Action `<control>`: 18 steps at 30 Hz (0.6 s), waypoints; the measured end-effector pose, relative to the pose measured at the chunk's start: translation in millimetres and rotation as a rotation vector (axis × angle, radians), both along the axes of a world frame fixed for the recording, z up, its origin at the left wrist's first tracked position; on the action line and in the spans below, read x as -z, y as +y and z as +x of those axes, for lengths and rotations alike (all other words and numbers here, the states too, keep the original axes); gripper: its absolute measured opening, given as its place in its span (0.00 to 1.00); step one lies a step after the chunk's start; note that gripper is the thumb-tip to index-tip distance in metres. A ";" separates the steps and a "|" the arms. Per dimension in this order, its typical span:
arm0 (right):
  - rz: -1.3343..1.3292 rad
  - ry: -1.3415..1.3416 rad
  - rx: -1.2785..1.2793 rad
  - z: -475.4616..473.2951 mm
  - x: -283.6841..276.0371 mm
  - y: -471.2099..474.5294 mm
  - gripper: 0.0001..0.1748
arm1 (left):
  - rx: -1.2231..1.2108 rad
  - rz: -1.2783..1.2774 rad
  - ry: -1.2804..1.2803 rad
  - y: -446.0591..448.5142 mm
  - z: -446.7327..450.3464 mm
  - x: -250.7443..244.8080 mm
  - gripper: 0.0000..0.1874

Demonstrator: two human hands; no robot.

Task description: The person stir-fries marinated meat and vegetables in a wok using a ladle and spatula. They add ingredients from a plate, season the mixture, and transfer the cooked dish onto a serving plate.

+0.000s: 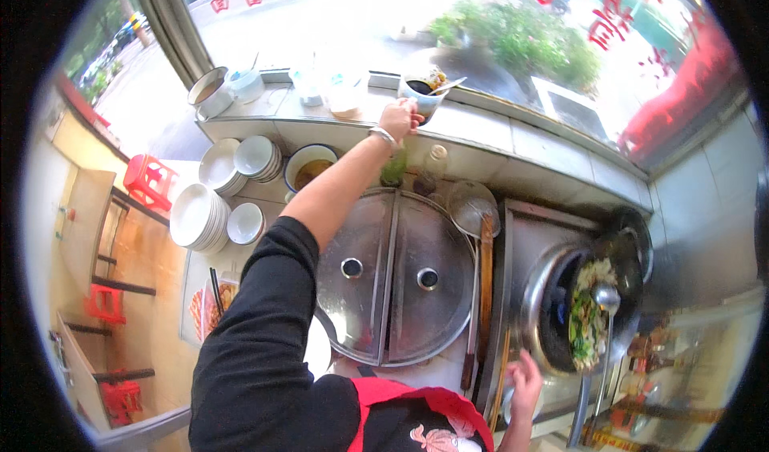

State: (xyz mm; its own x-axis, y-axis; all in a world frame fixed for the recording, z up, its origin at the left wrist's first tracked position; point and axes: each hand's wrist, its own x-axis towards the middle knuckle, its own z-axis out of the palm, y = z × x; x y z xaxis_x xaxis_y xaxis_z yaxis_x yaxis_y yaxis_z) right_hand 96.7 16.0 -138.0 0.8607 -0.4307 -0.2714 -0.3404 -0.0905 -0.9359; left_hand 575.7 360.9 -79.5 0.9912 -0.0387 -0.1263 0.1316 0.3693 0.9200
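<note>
My left hand [401, 119] is stretched forward to the windowsill, its fingers curled at a tub of dark sauce [429, 91] with a white spoon in it. Whether the fingers grip the tub is unclear. Just under the wrist stands a green glass bottle [395, 168], partly hidden. My right hand [524, 386] hovers low, near the stove's front, with nothing in it and its fingers apart. Beyond it a tilted wok [628, 284] rests at the round burner ring [537, 308]. Leafy greens and pale pieces [586, 326] lie inside, under a metal ladle [607, 299].
A two-part round steel lid [360, 314] covers the middle. Beside it lie a strainer [474, 205] and a wooden handle [485, 277]. Stacked plates [198, 217], bowls [255, 157] and an enamel pot [309, 166] stand left. Another pot [210, 94] sits on the sill.
</note>
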 end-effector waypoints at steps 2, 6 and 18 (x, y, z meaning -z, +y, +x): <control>-0.050 0.097 0.037 -28.3 17.5 3.1 0.22 | -0.060 0.019 0.001 7.2 25.9 15.8 0.09; -0.010 0.176 0.081 -43.8 28.4 13.8 0.19 | -0.065 -0.001 0.043 16.3 55.4 29.3 0.12; -0.164 0.412 -0.467 -10.3 35.2 41.2 0.18 | -0.354 0.406 0.115 142.0 11.0 13.5 0.28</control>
State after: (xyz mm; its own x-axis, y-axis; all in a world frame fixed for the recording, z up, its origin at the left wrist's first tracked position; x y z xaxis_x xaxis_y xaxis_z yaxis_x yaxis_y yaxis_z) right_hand 86.3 57.2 -173.2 0.8070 -0.0993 -0.5822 -0.5589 -0.4469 -0.6985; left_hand 586.7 502.9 -93.0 0.9140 0.3687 -0.1695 0.1717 0.0272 0.9848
